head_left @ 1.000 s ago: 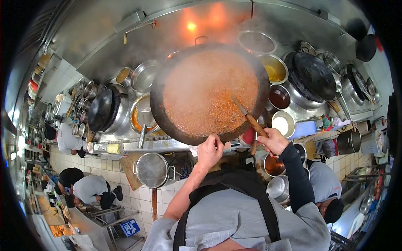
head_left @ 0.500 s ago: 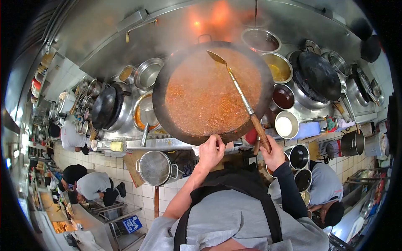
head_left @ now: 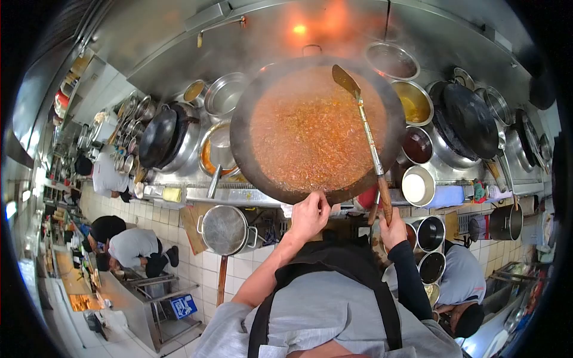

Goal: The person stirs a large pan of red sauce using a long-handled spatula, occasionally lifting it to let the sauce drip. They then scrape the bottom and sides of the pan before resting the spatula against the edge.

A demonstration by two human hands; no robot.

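Note:
A big dark wok (head_left: pixel 248 161) holds reddish-brown, bubbling minced food (head_left: pixel 319 128) in liquid, with steam over it. My right hand (head_left: pixel 394 231) is closed around the wooden handle end of a long wok spatula (head_left: pixel 371 143). The spatula slants across the right part of the wok, its blade (head_left: pixel 346 80) near the far right side, above or at the food's surface. At the wok's near rim my left hand (head_left: pixel 310 215) is closed, with its fingertips against the edge; the exact hold is partly hidden. A white cloth shows beside that hand.
Metal bowls of yellow liquid (head_left: pixel 412 102), dark red liquid (head_left: pixel 417 144) and white contents (head_left: pixel 418 185) stand right of the wok. Other woks (head_left: pixel 158 137) flank it. A lidded pot (head_left: pixel 224 230) stands behind at left. Co-workers bend at left (head_left: pixel 134 243) and right (head_left: pixel 465 265).
The spatula's blade has moved to the right across the wok, and its shaft now stands steeper. My left hand stays at the near rim. The whole view has shifted slightly.

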